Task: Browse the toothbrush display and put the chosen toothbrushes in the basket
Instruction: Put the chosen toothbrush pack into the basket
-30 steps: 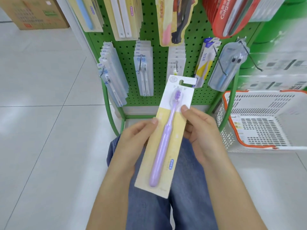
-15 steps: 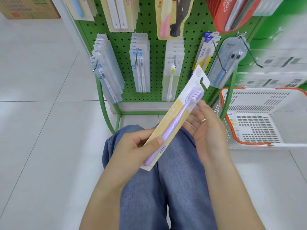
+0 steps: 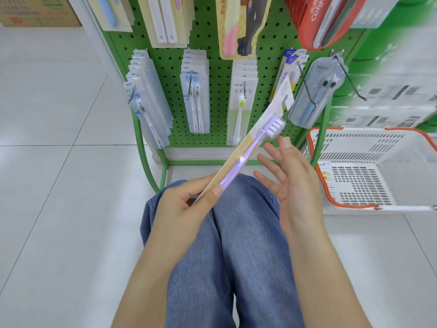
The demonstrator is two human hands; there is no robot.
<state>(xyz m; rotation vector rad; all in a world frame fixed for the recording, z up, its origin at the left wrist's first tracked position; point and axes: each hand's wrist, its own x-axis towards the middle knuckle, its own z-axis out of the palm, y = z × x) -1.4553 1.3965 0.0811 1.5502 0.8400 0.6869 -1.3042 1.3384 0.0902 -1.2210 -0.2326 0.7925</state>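
Note:
My left hand grips the lower end of a purple toothbrush pack with a yellow and white card. The pack is turned edge-on and slants up to the right, its head near the display. Beside it, my right hand is spread with straight fingers, palm toward the pack and not touching it. The white basket with an orange rim stands on the floor at the right. The green pegboard display holds several hanging toothbrush packs.
A red Colgate pack hangs at the top right. Bare wire hooks stick out of the board near the basket. The display's green frame stands on white floor tiles. A cardboard box sits at the far left. My knees in blue jeans are below.
My right hand has let go of the pack and opened beside it. My left hand has turned the pack from face-up to edge-on and tilted it toward the right.

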